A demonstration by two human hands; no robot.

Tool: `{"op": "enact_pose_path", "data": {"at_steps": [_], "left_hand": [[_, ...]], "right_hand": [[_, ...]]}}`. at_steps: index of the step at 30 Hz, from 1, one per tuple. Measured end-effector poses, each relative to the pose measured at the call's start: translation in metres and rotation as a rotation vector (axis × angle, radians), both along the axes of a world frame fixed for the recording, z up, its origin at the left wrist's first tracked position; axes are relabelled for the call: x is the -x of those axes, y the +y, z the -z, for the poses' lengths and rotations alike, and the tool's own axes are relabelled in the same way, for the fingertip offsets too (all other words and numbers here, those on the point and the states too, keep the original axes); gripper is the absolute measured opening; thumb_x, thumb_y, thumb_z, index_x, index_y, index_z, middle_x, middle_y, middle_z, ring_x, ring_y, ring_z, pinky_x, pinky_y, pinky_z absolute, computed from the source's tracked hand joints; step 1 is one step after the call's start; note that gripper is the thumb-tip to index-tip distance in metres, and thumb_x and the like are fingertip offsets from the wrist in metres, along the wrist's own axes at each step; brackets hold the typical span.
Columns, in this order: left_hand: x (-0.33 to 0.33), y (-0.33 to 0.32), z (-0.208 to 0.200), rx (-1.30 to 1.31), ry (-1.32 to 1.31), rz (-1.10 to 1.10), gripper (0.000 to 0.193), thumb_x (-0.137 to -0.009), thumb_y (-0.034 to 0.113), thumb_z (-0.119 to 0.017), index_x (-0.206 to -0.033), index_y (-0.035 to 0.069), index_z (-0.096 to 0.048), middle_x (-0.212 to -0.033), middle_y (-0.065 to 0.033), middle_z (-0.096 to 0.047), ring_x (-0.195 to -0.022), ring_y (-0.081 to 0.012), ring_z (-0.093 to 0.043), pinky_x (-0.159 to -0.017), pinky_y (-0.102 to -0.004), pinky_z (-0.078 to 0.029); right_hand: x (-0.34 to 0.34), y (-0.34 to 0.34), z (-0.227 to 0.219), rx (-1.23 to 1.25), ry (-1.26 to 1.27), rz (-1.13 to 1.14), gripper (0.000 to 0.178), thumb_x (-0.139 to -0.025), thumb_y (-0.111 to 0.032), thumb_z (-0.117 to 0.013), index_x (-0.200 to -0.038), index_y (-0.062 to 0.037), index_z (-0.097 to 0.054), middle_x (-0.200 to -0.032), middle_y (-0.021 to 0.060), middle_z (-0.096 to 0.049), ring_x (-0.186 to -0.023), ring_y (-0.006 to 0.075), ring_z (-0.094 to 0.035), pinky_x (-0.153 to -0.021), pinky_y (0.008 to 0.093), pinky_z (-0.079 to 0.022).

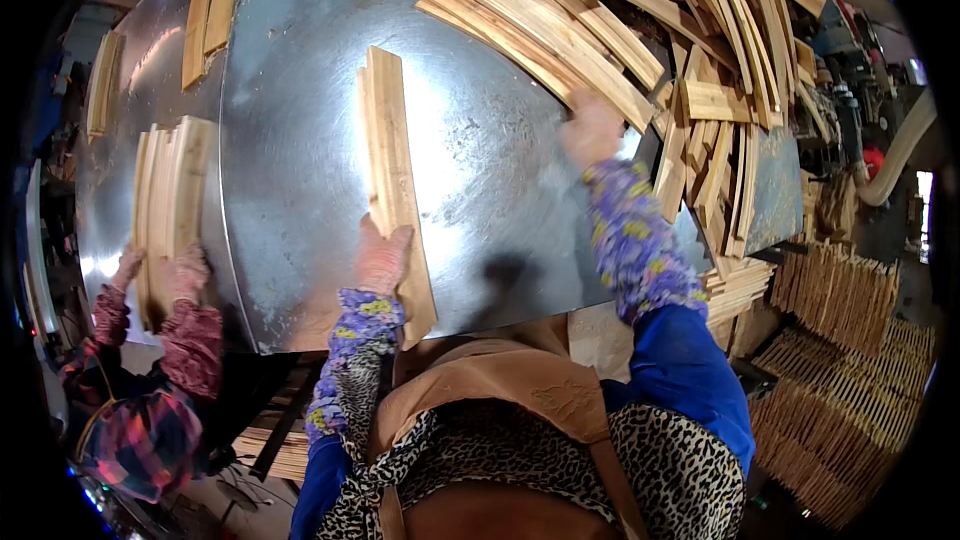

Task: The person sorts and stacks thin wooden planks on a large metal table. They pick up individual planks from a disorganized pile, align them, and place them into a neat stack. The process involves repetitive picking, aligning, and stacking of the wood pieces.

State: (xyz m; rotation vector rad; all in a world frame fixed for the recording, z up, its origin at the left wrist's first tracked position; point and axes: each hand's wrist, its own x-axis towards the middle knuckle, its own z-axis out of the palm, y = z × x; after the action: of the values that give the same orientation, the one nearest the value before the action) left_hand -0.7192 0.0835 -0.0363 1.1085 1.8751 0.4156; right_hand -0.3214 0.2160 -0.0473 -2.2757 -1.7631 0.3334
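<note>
On the shiny metal table (pixel 290 160), my left hand (pixel 385 255) is closed round the near part of a small stack of pale wooden slats (pixel 388 130). Its thumb lies across the top face, and the slats point away from me. My right hand (pixel 593 128), smeared by motion, is at the edge of several long wooden slats (pixel 540 30) at the far right. Its fingers are too blurred to tell whether they grip. These long slats lie at a slant against a loose heap of wooden slats (pixel 700 100).
At my left a co-worker's hands (pixel 185 275) hold another bundle of slats (pixel 172 180). More slats (pixel 212 10) lie at the far left. Stacked wood strips (pixel 840 370) stand below the table at right, with a pale hose (pixel 905 155) beyond the heap.
</note>
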Motion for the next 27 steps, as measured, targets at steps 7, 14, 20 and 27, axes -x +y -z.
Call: {"op": "enact_pose_path", "data": {"at_steps": [7,14,20,27], "left_hand": [[-0.013,0.005,0.04,-0.121,-0.794,-0.513,0.063,-0.103,0.04,-0.075,-0.145,-0.005,-0.061,-0.125,-0.0166,-0.074,-0.104,-0.0264,-0.075,-0.09,-0.0403,-0.064],[-0.105,0.02,0.071,0.1,-2.163,-0.398,0.062,-0.101,0.07,-0.067,-0.125,0.012,-0.068,-0.116,-0.0147,-0.073,-0.097,-0.0282,-0.071,-0.081,-0.0422,-0.064],[-0.142,0.027,0.003,0.085,-1.639,-0.659,0.081,-0.101,0.082,-0.054,-0.126,0.006,-0.066,-0.098,-0.0202,-0.075,-0.072,-0.028,-0.071,-0.07,-0.0449,-0.062],[-0.133,0.031,0.029,0.153,-1.964,-0.523,0.093,-0.09,0.091,-0.062,-0.127,0.005,-0.066,-0.092,-0.0117,-0.068,-0.077,-0.0285,-0.069,-0.076,-0.0452,-0.061]], "right_hand": [[-0.14,0.062,-0.021,0.447,0.125,-0.032,0.097,-0.085,-0.023,-0.074,-0.172,-0.0101,-0.034,-0.149,0.0296,-0.064,-0.135,0.0374,-0.066,-0.117,0.042,-0.052],[0.022,-0.071,-0.077,0.517,0.532,-0.572,0.084,-0.096,-0.042,-0.071,-0.164,-0.0007,-0.047,-0.14,0.0264,-0.07,-0.124,0.0389,-0.071,-0.108,0.0479,-0.057],[0.007,-0.025,-0.073,0.411,0.017,-0.512,0.082,-0.09,-0.053,-0.083,-0.158,-0.0153,-0.058,-0.153,0.0248,-0.063,-0.14,0.0408,-0.062,-0.115,0.0483,-0.05],[-0.103,0.047,-0.025,0.523,-0.005,-0.335,0.095,-0.091,-0.04,-0.077,-0.172,-0.0139,-0.035,-0.165,0.024,-0.052,-0.15,0.0437,-0.051,-0.12,0.0512,-0.047]]}}
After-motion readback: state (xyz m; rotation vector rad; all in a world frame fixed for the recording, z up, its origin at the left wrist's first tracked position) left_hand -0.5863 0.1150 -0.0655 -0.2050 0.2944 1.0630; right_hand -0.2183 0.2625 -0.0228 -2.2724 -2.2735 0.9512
